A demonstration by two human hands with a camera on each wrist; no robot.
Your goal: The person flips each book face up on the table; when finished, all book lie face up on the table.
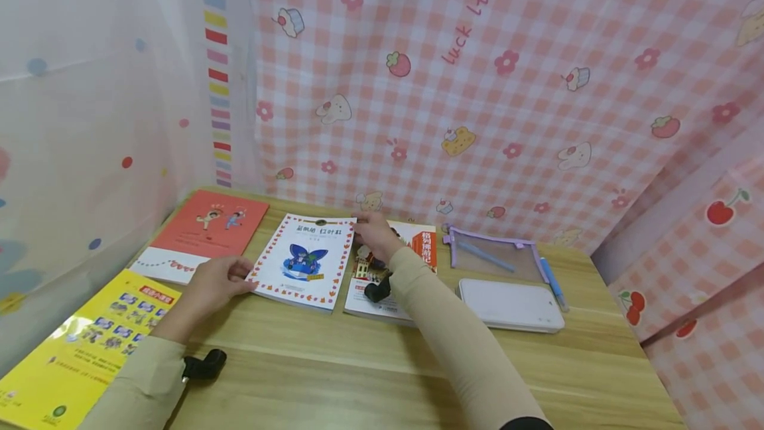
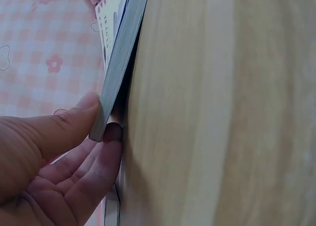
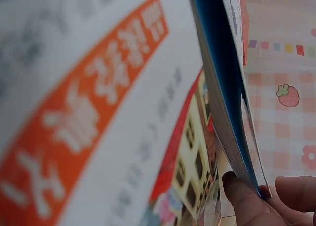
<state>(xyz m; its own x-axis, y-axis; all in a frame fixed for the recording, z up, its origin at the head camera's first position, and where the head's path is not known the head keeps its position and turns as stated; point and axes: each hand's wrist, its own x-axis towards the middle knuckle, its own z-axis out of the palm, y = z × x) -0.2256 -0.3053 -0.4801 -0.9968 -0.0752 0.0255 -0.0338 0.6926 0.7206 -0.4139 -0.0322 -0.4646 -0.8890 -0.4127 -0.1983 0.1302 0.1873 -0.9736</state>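
A white book with a blue butterfly picture and a leaf border [image 1: 303, 261] is tilted slightly off the wooden table. My left hand [image 1: 217, 287] pinches its lower left corner; in the left wrist view the thumb [image 2: 74, 124] lies on top and the fingers are underneath. At the upper right corner my right hand [image 1: 377, 234] grips the same book, and in the right wrist view its cover stands a little apart from the pages [image 3: 229, 117]. Partly hidden under my right forearm lies another book with an orange-red title strip [image 1: 425, 251].
A red book [image 1: 209, 227] lies at the back left, with a yellow book [image 1: 77, 357] in front of it. On the right are a mesh zip pouch [image 1: 492, 254], a white case [image 1: 510, 304] and a blue pen [image 1: 555, 284]. A checked curtain [image 1: 477, 105] hangs behind the table [image 1: 334, 370].
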